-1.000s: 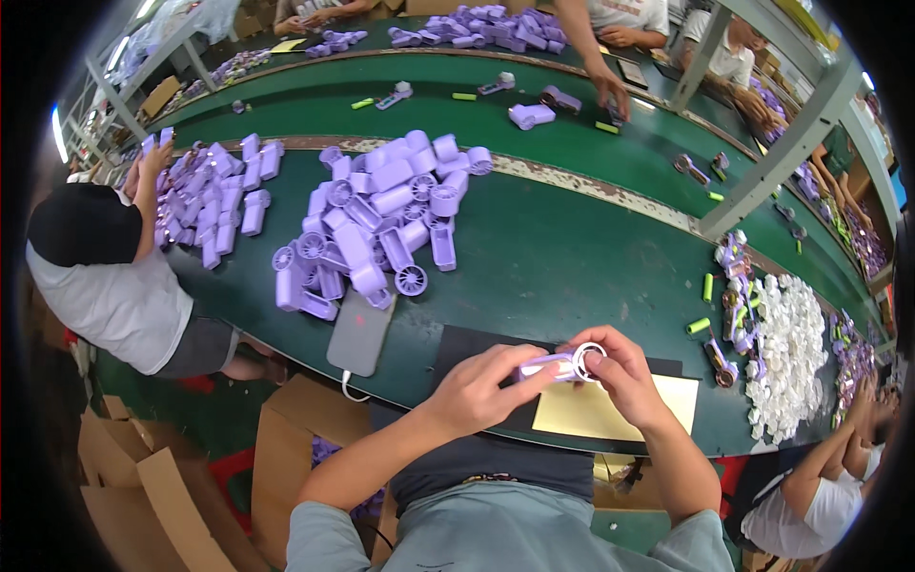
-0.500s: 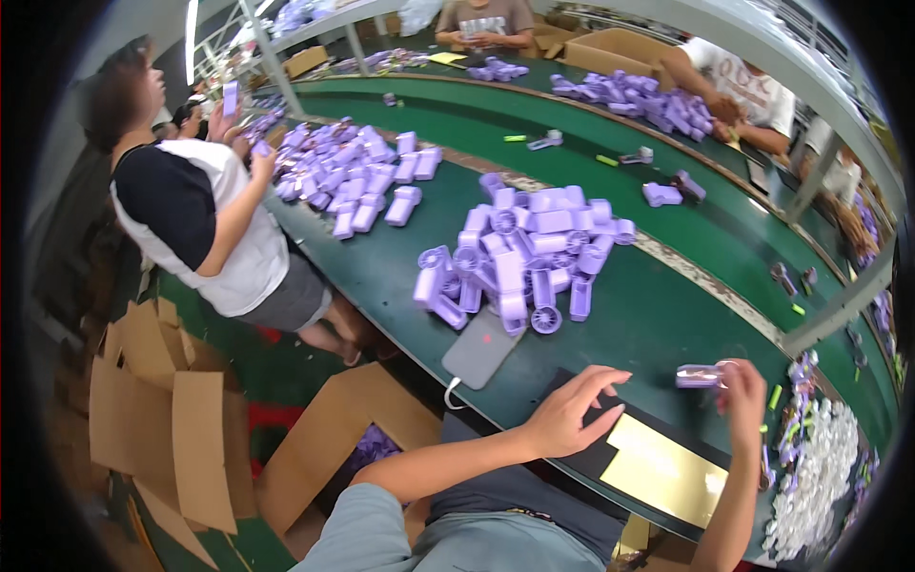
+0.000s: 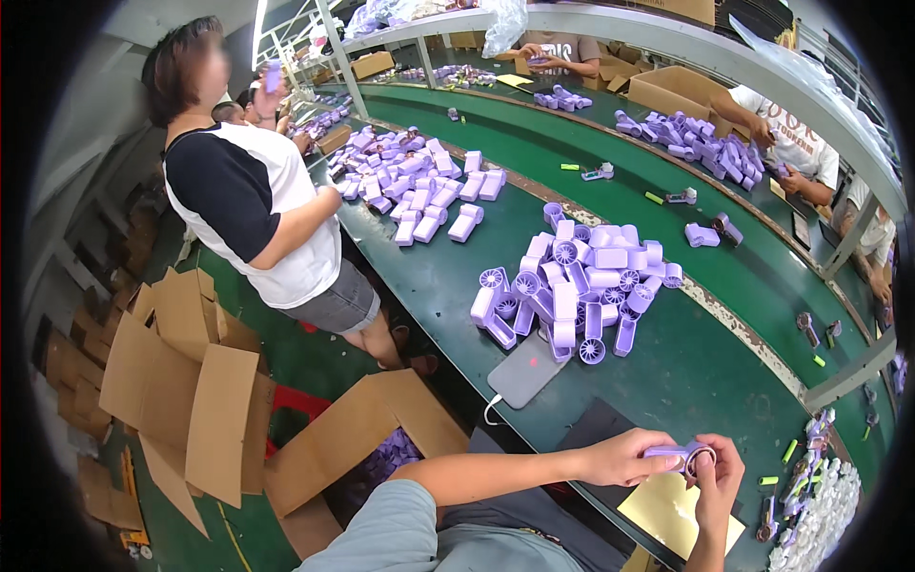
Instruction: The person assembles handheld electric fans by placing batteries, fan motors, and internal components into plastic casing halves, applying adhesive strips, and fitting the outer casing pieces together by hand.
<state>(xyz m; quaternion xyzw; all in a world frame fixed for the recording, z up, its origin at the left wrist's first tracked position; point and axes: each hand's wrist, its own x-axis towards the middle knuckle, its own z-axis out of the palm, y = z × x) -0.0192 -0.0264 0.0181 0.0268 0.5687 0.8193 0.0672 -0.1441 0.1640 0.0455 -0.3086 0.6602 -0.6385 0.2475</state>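
Both my hands meet over the near edge of the green table, holding one purple fan housing (image 3: 664, 450). My left hand (image 3: 620, 459) grips its handle end between thumb and fingers. Closed round the ring-shaped end is my right hand (image 3: 721, 477), its thumb laid over the opening. Below them lies a yellow sheet (image 3: 667, 513) on a black mat (image 3: 599, 425). A heap of purple fan housings (image 3: 583, 276), several with round spoked grilles showing, stands beyond to the left. A grey phone (image 3: 526, 370) with a white cable lies at the heap's near side.
White clear parts (image 3: 822, 515) and small fan assemblies (image 3: 808, 467) are heaped at the right. A metal post (image 3: 848, 370) rises beside the green belt (image 3: 534, 153). An open carton (image 3: 367, 434) stands left of me. A co-worker (image 3: 262, 210) stands at another purple pile (image 3: 419, 181).
My right hand has come left with the fan housing, and my left hand has moved right and taken its handle. The view has shifted, so the scene sits further right and lower.
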